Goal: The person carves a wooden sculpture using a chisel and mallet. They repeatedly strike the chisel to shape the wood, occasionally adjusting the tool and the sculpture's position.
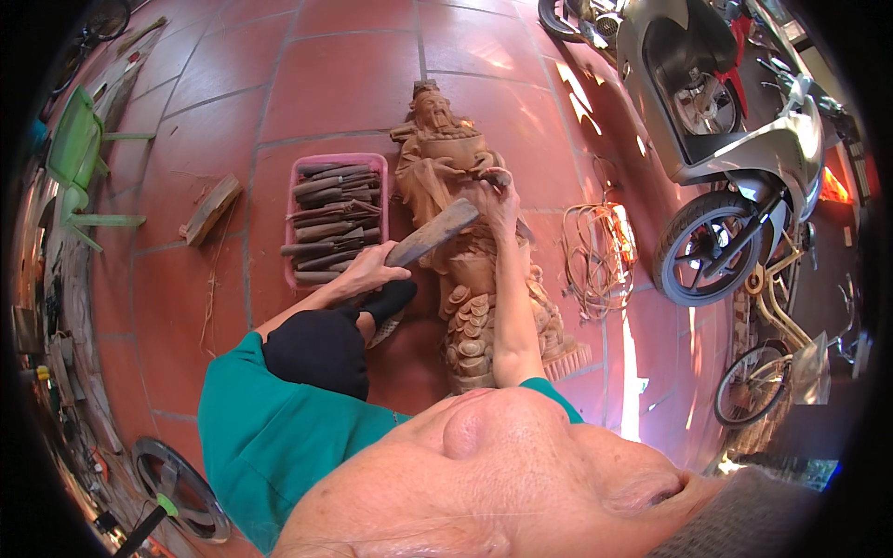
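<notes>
A carved wooden statue (430, 177) of a bearded, robed figure lies on the tiled floor in front of me, its head away from me and its coin-covered base near. My left hand (370, 268) is wrapped round the near end of a wooden mallet (435, 232), a thick pale bar slanting over the statue's middle. Over the figure's right side, my right hand (502, 206) grips a chisel by its dark end (497, 175); its blade is hidden from view. Just left of the statue sits a pink plastic basket (292, 209) filled with several dark-handled carving tools (335, 200).
A wood block (212, 210) lies left of the basket. Farther left stands a green plastic chair (76, 149). A coiled orange cord (595, 260) rests right of the statue, near a parked grey motorbike (716, 139) and a bicycle (755, 381).
</notes>
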Demonstrator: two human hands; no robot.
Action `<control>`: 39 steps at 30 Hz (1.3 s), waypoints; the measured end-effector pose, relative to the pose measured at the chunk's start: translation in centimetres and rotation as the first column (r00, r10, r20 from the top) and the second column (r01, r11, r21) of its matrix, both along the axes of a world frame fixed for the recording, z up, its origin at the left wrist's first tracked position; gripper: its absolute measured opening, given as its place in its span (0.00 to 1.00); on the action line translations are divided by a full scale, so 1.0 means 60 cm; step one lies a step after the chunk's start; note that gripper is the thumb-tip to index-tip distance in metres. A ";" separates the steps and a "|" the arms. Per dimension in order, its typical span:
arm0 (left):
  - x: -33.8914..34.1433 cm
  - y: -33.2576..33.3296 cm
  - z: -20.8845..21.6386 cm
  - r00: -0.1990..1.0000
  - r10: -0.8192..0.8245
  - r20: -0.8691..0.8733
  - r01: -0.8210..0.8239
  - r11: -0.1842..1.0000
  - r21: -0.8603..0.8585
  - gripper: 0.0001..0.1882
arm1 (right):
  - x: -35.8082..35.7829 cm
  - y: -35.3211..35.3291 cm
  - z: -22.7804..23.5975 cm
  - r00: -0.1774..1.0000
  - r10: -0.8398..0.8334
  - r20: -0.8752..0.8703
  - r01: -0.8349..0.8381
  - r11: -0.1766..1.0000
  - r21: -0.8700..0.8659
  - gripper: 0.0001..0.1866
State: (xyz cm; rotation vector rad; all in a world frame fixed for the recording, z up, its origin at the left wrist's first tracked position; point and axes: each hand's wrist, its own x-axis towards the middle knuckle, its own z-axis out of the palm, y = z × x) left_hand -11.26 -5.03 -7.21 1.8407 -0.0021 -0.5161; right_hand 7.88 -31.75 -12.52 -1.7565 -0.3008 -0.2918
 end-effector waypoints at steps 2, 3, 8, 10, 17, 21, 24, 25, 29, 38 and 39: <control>-0.001 0.001 -0.003 1.000 -0.005 0.006 0.005 1.000 0.001 0.28 | -0.001 0.000 0.001 1.000 -0.004 -0.029 0.004 1.000 0.010 0.17; -0.001 0.002 -0.004 1.000 -0.007 0.009 0.007 1.000 0.002 0.28 | 0.000 0.001 0.002 1.000 0.007 -0.014 -0.007 1.000 0.000 0.18; -0.001 0.001 0.004 1.000 -0.020 0.013 0.020 1.000 0.013 0.28 | 0.005 -0.003 -0.003 0.999 0.033 0.035 -0.033 0.999 0.000 0.17; -0.001 0.001 0.003 1.000 -0.021 0.010 0.021 1.000 0.008 0.27 | 0.005 -0.005 -0.006 0.999 0.034 0.026 -0.034 0.999 0.021 0.17; -0.003 0.005 -0.002 1.000 -0.024 0.005 0.024 1.000 0.015 0.29 | 0.002 0.000 -0.001 1.000 0.028 -0.002 -0.028 0.999 0.023 0.17; -0.001 0.004 -0.012 1.000 -0.019 0.014 0.018 1.000 0.022 0.30 | 0.000 -0.003 -0.001 0.999 0.041 0.007 -0.041 0.998 0.041 0.17; -0.001 0.005 -0.016 0.999 -0.030 0.030 0.029 0.999 0.041 0.30 | 0.001 -0.005 -0.001 0.999 0.035 -0.001 -0.035 0.999 0.003 0.17; 0.000 0.005 -0.018 0.999 -0.032 0.024 0.031 0.999 0.039 0.30 | 0.002 -0.005 -0.002 1.000 0.028 0.006 -0.028 1.000 -0.011 0.17; 0.000 0.006 -0.015 0.999 -0.036 0.019 0.035 0.998 0.050 0.31 | 0.002 -0.006 0.000 1.000 0.005 -0.024 -0.006 0.998 -0.069 0.16; -0.001 0.005 -0.009 0.999 -0.038 0.004 0.038 0.999 0.036 0.32 | 0.006 -0.007 -0.006 0.999 0.037 0.008 -0.038 0.999 0.021 0.16; -0.001 0.003 -0.004 0.999 -0.037 0.000 0.037 0.999 0.030 0.32 | 0.007 -0.013 -0.008 0.999 0.035 0.006 -0.035 0.999 0.007 0.16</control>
